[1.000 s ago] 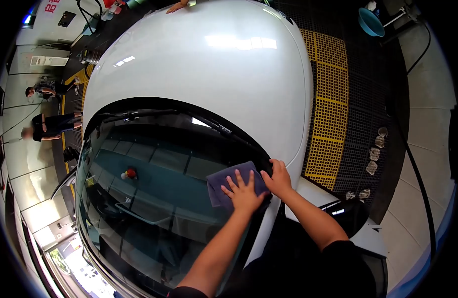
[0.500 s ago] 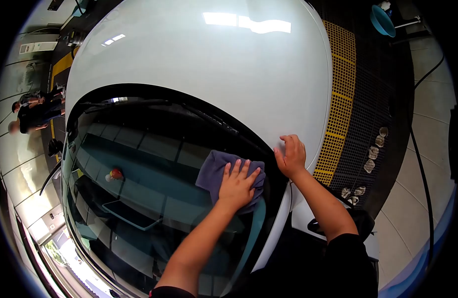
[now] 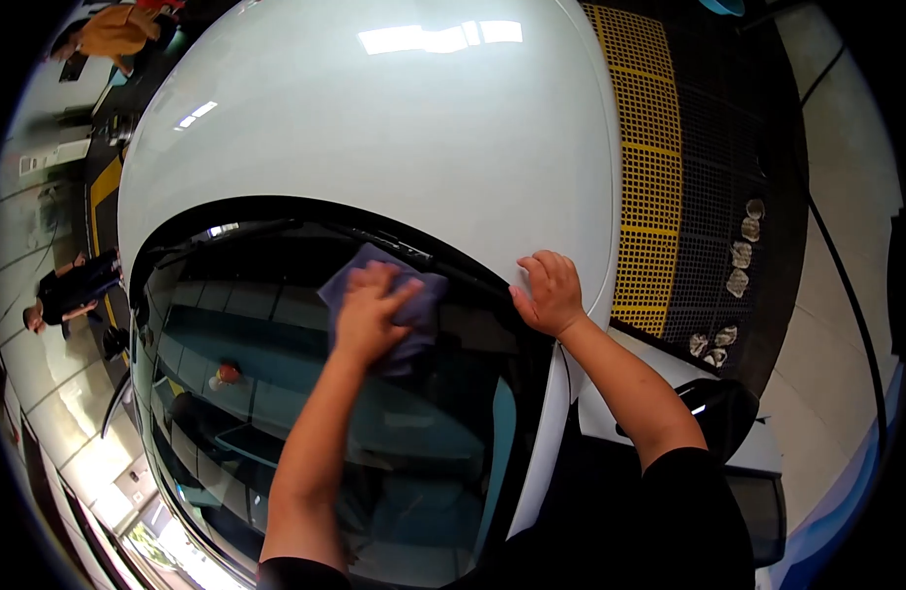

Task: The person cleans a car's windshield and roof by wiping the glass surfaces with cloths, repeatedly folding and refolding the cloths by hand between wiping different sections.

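A purple-grey cloth [image 3: 421, 320] lies against the dark windshield [image 3: 404, 433] of a white car, near its lower edge and the wiper [image 3: 389, 243]. My left hand [image 3: 374, 315] presses on top of the cloth, slightly blurred, with its fingers apart. My right hand [image 3: 551, 292] rests at the rear corner of the white hood [image 3: 374, 128], beside the windshield's edge. Its fingers are slightly bent and spread, with nothing in them.
A side mirror [image 3: 718, 418] sticks out on the right. Yellow and black floor grating [image 3: 649, 177] runs alongside the car, with several light objects [image 3: 740, 256] on it. A person in dark clothes [image 3: 74, 285] is at the left, another in orange [image 3: 114, 31] at the upper left.
My left hand and the cloth have moved left and up across the windshield toward the wiper. My right hand stays on the hood corner. A person in orange has come into view.
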Demonstrator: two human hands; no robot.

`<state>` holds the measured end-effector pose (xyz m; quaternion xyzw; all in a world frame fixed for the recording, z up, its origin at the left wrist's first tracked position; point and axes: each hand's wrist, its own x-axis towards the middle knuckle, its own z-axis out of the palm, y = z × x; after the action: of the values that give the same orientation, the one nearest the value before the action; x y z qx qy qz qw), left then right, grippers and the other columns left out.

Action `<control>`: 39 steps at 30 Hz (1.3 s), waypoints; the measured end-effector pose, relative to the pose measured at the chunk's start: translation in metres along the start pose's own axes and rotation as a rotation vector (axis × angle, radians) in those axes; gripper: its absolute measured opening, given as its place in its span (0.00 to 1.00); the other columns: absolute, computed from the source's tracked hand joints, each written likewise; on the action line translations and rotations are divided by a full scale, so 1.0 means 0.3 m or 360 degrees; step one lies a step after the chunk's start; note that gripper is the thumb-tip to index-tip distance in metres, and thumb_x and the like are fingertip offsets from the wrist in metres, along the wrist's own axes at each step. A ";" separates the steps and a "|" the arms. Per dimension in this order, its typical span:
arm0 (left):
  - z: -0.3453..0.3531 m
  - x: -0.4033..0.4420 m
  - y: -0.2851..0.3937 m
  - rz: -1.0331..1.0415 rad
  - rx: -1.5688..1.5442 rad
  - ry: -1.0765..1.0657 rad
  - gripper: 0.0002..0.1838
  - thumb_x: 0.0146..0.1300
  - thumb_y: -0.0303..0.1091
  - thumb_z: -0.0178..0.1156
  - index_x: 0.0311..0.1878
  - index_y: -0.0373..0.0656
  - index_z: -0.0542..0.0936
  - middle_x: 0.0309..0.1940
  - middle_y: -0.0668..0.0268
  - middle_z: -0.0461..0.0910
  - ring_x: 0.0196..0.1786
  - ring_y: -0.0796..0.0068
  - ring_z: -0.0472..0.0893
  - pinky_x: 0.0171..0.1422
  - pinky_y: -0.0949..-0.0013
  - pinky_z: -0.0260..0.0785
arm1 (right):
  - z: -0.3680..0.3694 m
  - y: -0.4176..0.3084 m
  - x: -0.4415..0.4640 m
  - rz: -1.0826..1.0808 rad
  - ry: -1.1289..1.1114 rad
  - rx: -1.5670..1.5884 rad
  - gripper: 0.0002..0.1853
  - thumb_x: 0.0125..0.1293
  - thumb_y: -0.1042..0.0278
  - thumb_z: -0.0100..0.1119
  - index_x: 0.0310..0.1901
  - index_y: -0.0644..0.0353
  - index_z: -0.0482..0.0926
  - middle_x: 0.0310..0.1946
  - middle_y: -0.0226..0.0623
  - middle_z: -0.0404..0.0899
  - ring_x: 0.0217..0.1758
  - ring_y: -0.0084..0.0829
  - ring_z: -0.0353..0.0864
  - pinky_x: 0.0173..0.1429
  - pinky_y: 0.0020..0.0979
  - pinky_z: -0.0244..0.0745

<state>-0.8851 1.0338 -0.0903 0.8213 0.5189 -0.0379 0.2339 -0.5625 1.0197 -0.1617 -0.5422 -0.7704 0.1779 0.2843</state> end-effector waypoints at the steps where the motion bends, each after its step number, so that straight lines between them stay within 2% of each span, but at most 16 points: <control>1: -0.064 0.009 -0.014 -0.0219 0.0299 -0.0002 0.40 0.38 0.40 0.76 0.62 0.63 0.80 0.70 0.56 0.67 0.75 0.49 0.61 0.79 0.43 0.43 | 0.002 -0.001 -0.005 0.0006 -0.0001 0.0018 0.23 0.57 0.57 0.65 0.52 0.57 0.75 0.49 0.40 0.71 0.54 0.41 0.71 0.59 0.40 0.66; 3: -0.053 0.002 -0.142 -0.0645 0.0543 0.0095 0.40 0.40 0.44 0.76 0.64 0.65 0.79 0.74 0.54 0.62 0.75 0.47 0.60 0.79 0.39 0.38 | 0.008 -0.002 -0.003 -0.0001 0.0033 0.0007 0.24 0.57 0.56 0.64 0.52 0.57 0.74 0.49 0.39 0.71 0.53 0.41 0.71 0.60 0.40 0.65; 4: -0.037 0.002 -0.193 -0.0717 0.0556 0.0136 0.39 0.42 0.45 0.74 0.65 0.64 0.78 0.74 0.52 0.63 0.74 0.46 0.62 0.79 0.43 0.44 | 0.009 -0.005 -0.006 -0.0004 0.0043 0.0009 0.24 0.57 0.55 0.64 0.53 0.57 0.74 0.49 0.39 0.71 0.53 0.40 0.71 0.60 0.40 0.64; 6: -0.002 0.012 -0.240 -0.0598 0.0451 0.0254 0.37 0.45 0.45 0.72 0.65 0.60 0.79 0.72 0.51 0.66 0.72 0.45 0.66 0.75 0.48 0.53 | 0.010 -0.004 -0.003 -0.0006 0.0033 -0.0020 0.25 0.57 0.52 0.63 0.52 0.57 0.74 0.49 0.39 0.71 0.53 0.40 0.71 0.60 0.39 0.64; 7: 0.016 0.006 -0.233 -0.0618 0.0450 0.0287 0.36 0.46 0.46 0.71 0.64 0.58 0.79 0.71 0.51 0.68 0.71 0.45 0.66 0.74 0.49 0.55 | 0.008 -0.008 -0.004 -0.0012 0.0025 -0.0031 0.25 0.57 0.51 0.63 0.52 0.57 0.75 0.49 0.39 0.72 0.53 0.40 0.71 0.59 0.39 0.64; 10: 0.067 0.013 -0.147 -0.0652 0.0456 0.0401 0.34 0.47 0.49 0.70 0.61 0.51 0.81 0.68 0.52 0.71 0.69 0.43 0.68 0.71 0.51 0.59 | 0.005 -0.012 0.000 -0.0005 -0.0081 -0.0081 0.26 0.58 0.47 0.61 0.52 0.57 0.75 0.48 0.39 0.72 0.53 0.40 0.71 0.59 0.39 0.64; 16: 0.141 0.024 0.200 -0.0610 0.0407 0.0310 0.37 0.42 0.50 0.72 0.59 0.49 0.82 0.67 0.52 0.72 0.71 0.45 0.66 0.72 0.46 0.56 | 0.005 -0.007 0.002 -0.0040 -0.0075 -0.0065 0.28 0.59 0.43 0.60 0.52 0.58 0.75 0.48 0.39 0.72 0.53 0.41 0.71 0.58 0.40 0.63; 20: 0.164 0.020 0.516 -0.0312 0.0014 0.0170 0.36 0.38 0.49 0.74 0.56 0.50 0.83 0.65 0.54 0.74 0.70 0.47 0.67 0.74 0.45 0.54 | 0.011 -0.004 -0.001 -0.0030 -0.0080 -0.0041 0.28 0.60 0.42 0.60 0.51 0.58 0.75 0.48 0.40 0.72 0.53 0.42 0.71 0.59 0.41 0.63; 22: 0.163 0.009 0.515 -0.0170 -0.0106 0.0088 0.35 0.37 0.48 0.75 0.55 0.51 0.84 0.64 0.57 0.75 0.70 0.50 0.68 0.74 0.47 0.55 | 0.009 0.004 -0.003 -0.0043 -0.0055 -0.0002 0.27 0.60 0.43 0.59 0.51 0.57 0.74 0.48 0.40 0.72 0.53 0.43 0.71 0.59 0.42 0.63; 24: 0.116 0.017 0.405 0.0018 -0.0196 -0.0068 0.33 0.39 0.46 0.74 0.55 0.55 0.84 0.64 0.65 0.76 0.68 0.57 0.71 0.74 0.52 0.57 | 0.009 0.013 -0.005 -0.0068 -0.0019 0.0035 0.26 0.61 0.43 0.59 0.51 0.57 0.74 0.48 0.41 0.72 0.53 0.43 0.71 0.59 0.42 0.63; 27: 0.060 0.025 0.256 0.0128 -0.0156 -0.0088 0.32 0.40 0.45 0.74 0.55 0.57 0.84 0.62 0.68 0.77 0.68 0.61 0.71 0.75 0.54 0.57 | 0.001 0.010 0.000 -0.0053 -0.0055 0.0063 0.24 0.63 0.45 0.58 0.50 0.57 0.74 0.47 0.41 0.72 0.52 0.43 0.71 0.59 0.41 0.63; 32: -0.048 0.056 0.030 0.0117 -0.0097 -0.0072 0.30 0.35 0.35 0.74 0.49 0.49 0.85 0.59 0.62 0.80 0.66 0.57 0.74 0.71 0.53 0.63 | -0.003 0.015 -0.010 -0.0020 -0.0093 0.0070 0.23 0.64 0.45 0.56 0.50 0.57 0.74 0.47 0.40 0.71 0.51 0.43 0.71 0.60 0.40 0.63; 34: -0.051 0.037 -0.124 0.0067 0.0060 0.0045 0.29 0.38 0.39 0.74 0.51 0.49 0.84 0.59 0.63 0.80 0.66 0.57 0.74 0.71 0.55 0.63 | -0.002 0.015 -0.008 -0.0035 -0.0054 0.0068 0.23 0.65 0.45 0.55 0.50 0.57 0.74 0.47 0.40 0.71 0.51 0.42 0.71 0.61 0.40 0.63; 36: -0.041 0.003 -0.324 -0.0190 0.0141 0.0234 0.27 0.41 0.38 0.71 0.51 0.48 0.84 0.61 0.61 0.78 0.65 0.54 0.74 0.70 0.56 0.65 | 0.000 0.011 -0.009 -0.0035 -0.0054 0.0047 0.23 0.65 0.45 0.55 0.50 0.57 0.74 0.47 0.40 0.71 0.52 0.42 0.70 0.61 0.40 0.63; 38: -0.059 0.000 -0.501 -0.0501 0.0285 0.0281 0.27 0.45 0.42 0.69 0.53 0.47 0.84 0.64 0.61 0.76 0.67 0.52 0.72 0.71 0.52 0.62 | -0.001 0.009 -0.011 -0.0012 -0.0080 0.0040 0.23 0.65 0.45 0.55 0.50 0.57 0.74 0.48 0.40 0.71 0.53 0.41 0.70 0.61 0.40 0.62; 39: -0.051 0.008 -0.494 -0.0546 0.0343 0.0294 0.28 0.46 0.43 0.68 0.54 0.47 0.83 0.65 0.61 0.75 0.67 0.51 0.71 0.72 0.50 0.61 | -0.002 0.008 -0.010 0.0010 -0.0112 0.0046 0.24 0.65 0.44 0.55 0.50 0.57 0.74 0.48 0.40 0.71 0.54 0.41 0.69 0.61 0.40 0.62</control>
<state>-1.0157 1.0944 -0.1286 0.7413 0.6631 -0.0568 0.0863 -0.5595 1.0178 -0.1634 -0.5339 -0.7756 0.2088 0.2641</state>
